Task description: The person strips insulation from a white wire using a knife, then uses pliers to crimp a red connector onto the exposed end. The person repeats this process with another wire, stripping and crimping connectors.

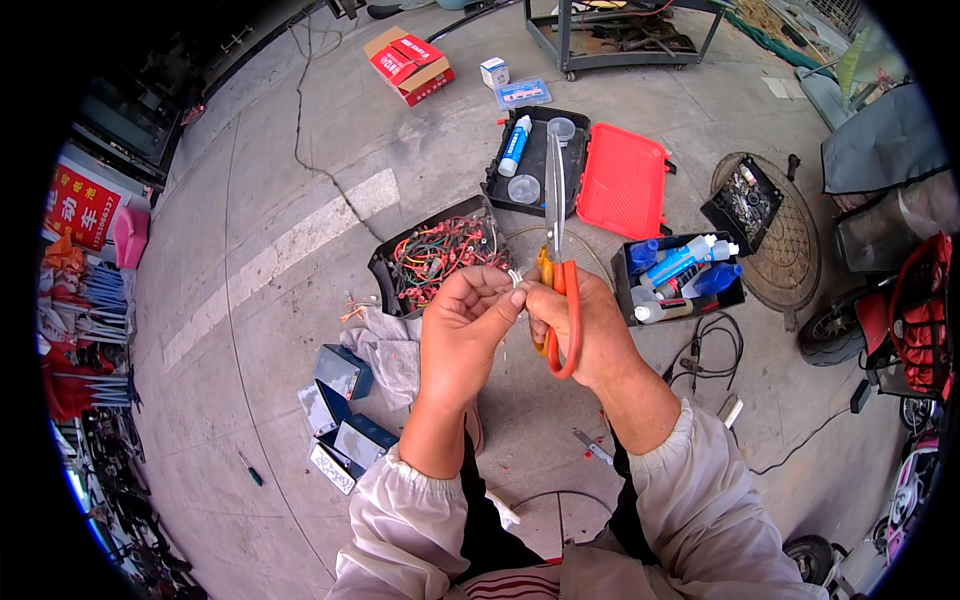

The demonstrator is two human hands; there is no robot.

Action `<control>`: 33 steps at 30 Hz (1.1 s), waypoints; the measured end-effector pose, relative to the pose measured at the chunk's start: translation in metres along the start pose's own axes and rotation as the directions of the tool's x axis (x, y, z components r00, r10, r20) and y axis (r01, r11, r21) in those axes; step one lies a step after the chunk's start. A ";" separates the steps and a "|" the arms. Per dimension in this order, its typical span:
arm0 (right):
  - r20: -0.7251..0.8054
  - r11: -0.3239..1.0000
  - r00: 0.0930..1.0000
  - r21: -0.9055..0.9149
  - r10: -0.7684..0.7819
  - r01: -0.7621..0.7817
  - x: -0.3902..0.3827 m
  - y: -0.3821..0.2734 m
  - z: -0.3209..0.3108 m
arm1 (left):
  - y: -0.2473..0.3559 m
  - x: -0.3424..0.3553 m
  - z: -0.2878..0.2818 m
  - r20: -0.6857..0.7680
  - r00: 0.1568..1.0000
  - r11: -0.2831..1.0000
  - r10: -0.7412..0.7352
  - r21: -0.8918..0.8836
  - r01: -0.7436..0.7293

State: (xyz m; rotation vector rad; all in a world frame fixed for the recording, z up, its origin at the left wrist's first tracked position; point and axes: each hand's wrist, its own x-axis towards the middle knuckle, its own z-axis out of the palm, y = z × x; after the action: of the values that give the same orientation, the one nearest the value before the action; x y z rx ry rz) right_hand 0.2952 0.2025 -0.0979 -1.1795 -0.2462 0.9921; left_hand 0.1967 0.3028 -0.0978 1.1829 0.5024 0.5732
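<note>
My right hand (583, 325) is closed round a pair of scissors (555, 190), whose orange and yellow handles rest in the palm while the long blades point up and away from me. Close beside it, my left hand (470, 318) pinches a small white piece (517, 280), perhaps a connector or wire end; its exact kind is too small to make out. Thumb and fingertips of both hands nearly meet at this piece. Just beyond the left hand lies a black tray (378, 268) full of red, black and green wires (437, 250).
A black toolbox with a red lid (625, 180) lies open ahead. Right of it, a bin (740, 292) holds tubes and bottles. Several dark blue battery-like blocks (365, 440) and a grey cloth (385, 350) lie left. A screwdriver (250, 468) and a cable (735, 345) are on the ground.
</note>
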 end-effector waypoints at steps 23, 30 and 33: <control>-0.051 0.997 0.998 -0.065 -0.043 0.040 -0.001 0.002 0.002 | -0.005 -0.003 0.002 -0.008 1.000 1.000 0.008 -0.001 -0.008; 0.025 0.995 0.998 0.072 0.064 -0.066 -0.001 -0.006 -0.004 | -0.004 0.003 -0.009 0.013 0.990 0.990 -0.137 -0.032 0.138; 0.034 0.998 0.998 0.008 0.061 -0.062 0.000 -0.009 -0.004 | -0.001 0.003 -0.013 0.033 0.983 0.983 -0.181 0.010 0.181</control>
State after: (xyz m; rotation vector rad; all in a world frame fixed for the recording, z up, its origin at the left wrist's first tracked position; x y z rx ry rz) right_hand 0.3023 0.2000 -0.0921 -1.1690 -0.2329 1.0664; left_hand 0.1912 0.3137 -0.1027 1.1381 0.5768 0.3952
